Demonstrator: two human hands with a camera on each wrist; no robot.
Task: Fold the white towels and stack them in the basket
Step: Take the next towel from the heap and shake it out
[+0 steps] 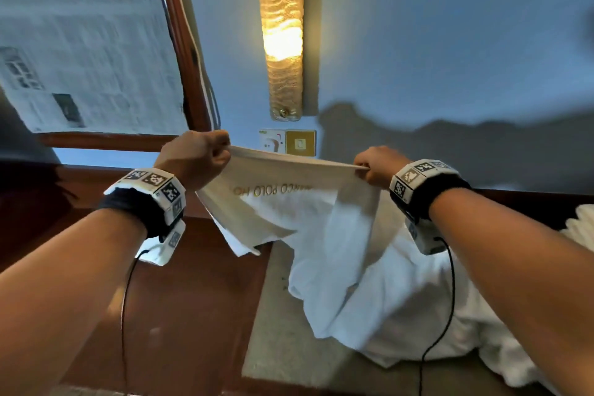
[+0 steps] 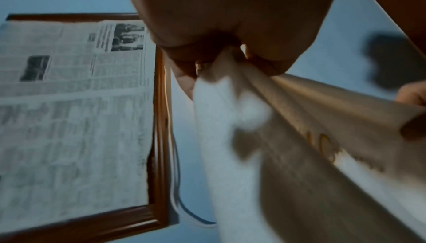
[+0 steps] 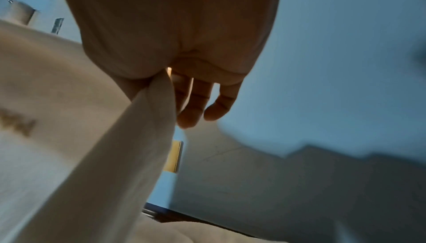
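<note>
A white towel [image 1: 308,219] with gold lettering hangs stretched between my two raised hands in the head view. My left hand [image 1: 196,157] grips its left top corner in a closed fist. At the other corner my right hand [image 1: 376,167] pinches the cloth, its outer fingers hanging loosely. The towel's lower part droops onto a heap of white cloth [image 1: 418,315] below. In the left wrist view the towel [image 2: 288,156] runs out from my curled left fingers [image 2: 184,75]. The right wrist view shows the towel [image 3: 92,156] held between thumb and fingers [image 3: 198,101]. No basket is in view.
A lit wall lamp [image 1: 281,32] hangs straight ahead above a gold switch plate [image 1: 300,142]. A wood-framed window covered with newspaper [image 1: 86,42] is at the left. Dark red wooden furniture [image 1: 193,315] lies below my left arm, and a beige surface [image 1: 276,331] beside it.
</note>
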